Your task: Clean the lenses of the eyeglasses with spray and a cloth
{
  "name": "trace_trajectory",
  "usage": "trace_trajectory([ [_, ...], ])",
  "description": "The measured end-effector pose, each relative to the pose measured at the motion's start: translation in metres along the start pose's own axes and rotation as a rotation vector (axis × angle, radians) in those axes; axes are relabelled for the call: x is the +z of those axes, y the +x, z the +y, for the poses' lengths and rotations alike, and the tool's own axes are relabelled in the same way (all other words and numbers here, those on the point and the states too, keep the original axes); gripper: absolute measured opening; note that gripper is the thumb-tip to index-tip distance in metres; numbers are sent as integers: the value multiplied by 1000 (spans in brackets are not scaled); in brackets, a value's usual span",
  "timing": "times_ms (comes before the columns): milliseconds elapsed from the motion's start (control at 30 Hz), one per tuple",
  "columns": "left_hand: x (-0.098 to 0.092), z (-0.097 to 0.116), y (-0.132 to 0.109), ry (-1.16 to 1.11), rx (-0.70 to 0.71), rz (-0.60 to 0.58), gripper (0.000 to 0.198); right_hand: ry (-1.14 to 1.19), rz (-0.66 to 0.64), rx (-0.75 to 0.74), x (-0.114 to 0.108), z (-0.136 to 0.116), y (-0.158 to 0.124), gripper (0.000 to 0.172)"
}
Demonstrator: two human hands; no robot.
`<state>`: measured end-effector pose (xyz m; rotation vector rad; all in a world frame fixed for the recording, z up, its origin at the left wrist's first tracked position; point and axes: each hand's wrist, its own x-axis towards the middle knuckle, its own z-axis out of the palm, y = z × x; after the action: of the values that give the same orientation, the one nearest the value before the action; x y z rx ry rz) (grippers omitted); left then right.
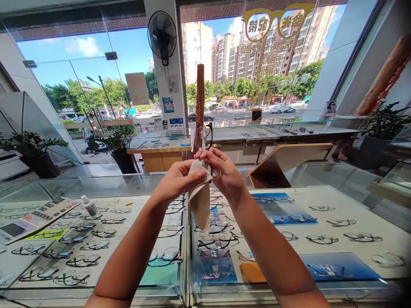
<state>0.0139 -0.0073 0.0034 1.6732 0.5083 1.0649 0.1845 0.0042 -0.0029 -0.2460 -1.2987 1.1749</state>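
A pair of eyeglasses (211, 133) with a dark frame is held up over the glass counter. One lens stands above my fingertips, and the lower part is partly hidden by my hands and a cloth. My left hand (176, 179) is closed on the pale cleaning cloth (199, 207), which hangs below the fingers. My right hand (227, 171) is closed on the eyeglasses, its fingertips meeting those of the left hand. Which part of the frame each finger presses cannot be made out.
Beneath my arms, the glass display counter (346, 199) holds several rows of eyeglasses. On top are a calculator (35, 220) and a small spray bottle (90, 206) at left, and a tilted wooden-edged mirror or stand (285, 164) beyond my right hand.
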Motion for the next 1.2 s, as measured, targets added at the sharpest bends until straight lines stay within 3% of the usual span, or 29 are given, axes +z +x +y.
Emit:
trace_trajectory([
  [100,2,-1,-1,-6,-4,-36,50,22,-2,0,-1,1,1,26],
  [200,9,-6,-1,43,87,-3,50,30,27,4,0,1,0,28],
  [400,26,-22,2,175,296,175,55,46,63,-45,12,2,-4,28],
  [567,38,-24,0,131,337,330,56,37,64,-116,27,3,-12,23],
  [967,56,-21,-7,145,461,619,57,-116,99,-196,50,3,-34,29],
  [1067,55,-15,-10,167,464,597,60,-114,95,-213,52,-2,-34,29],
  [1200,42,-2,-11,211,428,412,53,-137,95,-189,47,-17,-22,27],
])
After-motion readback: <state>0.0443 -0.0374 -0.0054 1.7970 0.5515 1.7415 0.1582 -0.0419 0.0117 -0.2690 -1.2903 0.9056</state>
